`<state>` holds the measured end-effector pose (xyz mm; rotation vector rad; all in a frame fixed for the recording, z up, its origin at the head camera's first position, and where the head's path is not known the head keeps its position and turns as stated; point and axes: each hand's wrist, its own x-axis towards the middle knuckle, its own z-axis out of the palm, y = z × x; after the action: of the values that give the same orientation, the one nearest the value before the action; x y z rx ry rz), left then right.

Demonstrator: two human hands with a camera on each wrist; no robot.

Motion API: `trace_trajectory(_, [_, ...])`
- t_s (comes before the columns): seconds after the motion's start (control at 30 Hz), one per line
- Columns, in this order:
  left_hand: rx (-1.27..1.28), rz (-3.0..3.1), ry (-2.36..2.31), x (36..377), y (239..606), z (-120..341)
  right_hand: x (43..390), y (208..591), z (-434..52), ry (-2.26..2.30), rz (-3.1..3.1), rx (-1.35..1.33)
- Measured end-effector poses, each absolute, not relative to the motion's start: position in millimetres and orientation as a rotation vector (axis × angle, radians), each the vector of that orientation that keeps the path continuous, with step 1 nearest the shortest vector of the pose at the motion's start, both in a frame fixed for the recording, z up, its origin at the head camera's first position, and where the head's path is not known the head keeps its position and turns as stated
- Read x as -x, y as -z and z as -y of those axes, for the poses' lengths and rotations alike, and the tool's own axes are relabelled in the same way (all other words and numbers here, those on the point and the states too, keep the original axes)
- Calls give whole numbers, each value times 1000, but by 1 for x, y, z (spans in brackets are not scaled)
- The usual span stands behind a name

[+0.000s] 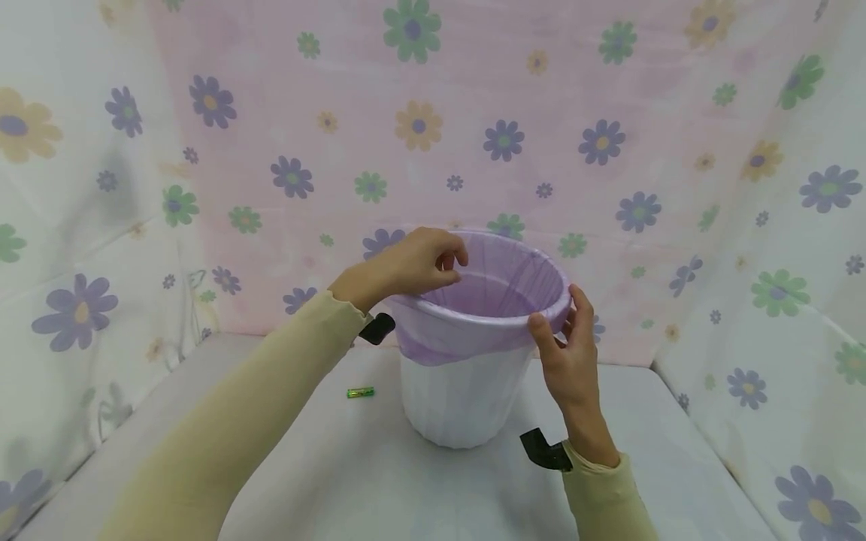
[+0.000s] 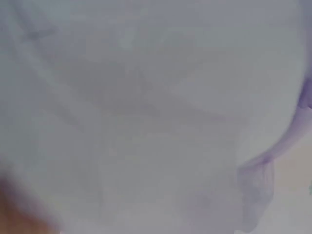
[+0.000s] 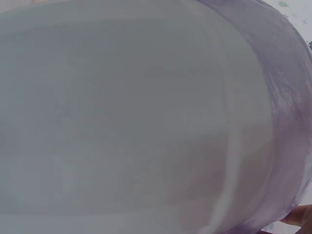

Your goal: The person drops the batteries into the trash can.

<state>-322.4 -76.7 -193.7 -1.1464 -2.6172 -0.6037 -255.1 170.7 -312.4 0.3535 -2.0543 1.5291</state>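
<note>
A white trash can (image 1: 467, 398) stands upright, lined with a thin purple trash bag (image 1: 467, 342) folded down over its rim. My left hand (image 1: 419, 263) hangs over the left side of the opening with loosely bent fingers; nothing shows between thumb and forefinger. My right hand (image 1: 571, 361) grips the rim on the right, its thumb at the near side and its fingers round the far side. Both wrist views are filled by the can's white wall (image 2: 146, 122), with the bag's edge (image 3: 292, 107) along the right. Skin blurs the left wrist view's lower left corner.
A green and gold battery (image 1: 360, 392) lies on the white tabletop (image 1: 325, 481), left of the can. Behind and at both sides hangs a flower-printed cloth (image 1: 325, 83). A black wrist mount (image 1: 541, 451) sticks out from the right sleeve.
</note>
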Motion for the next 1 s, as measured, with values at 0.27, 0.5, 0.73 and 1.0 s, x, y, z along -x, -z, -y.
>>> trace_trajectory(0.27, [1138, 2511, 667, 305, 196, 104, 256, 314, -170, -1539, 2052, -363])
trace_trajectory(0.5, [1113, 2418, 665, 291, 203, 127, 256, 314, -170, -1538, 2050, -368])
trace_trajectory(0.73, [1117, 2345, 687, 283, 214, 147, 255, 314, -170, -1523, 2056, -358])
trace_trajectory(1.0, [1052, 2336, 679, 275, 235, 175, 255, 314, -171, -1518, 2047, -368])
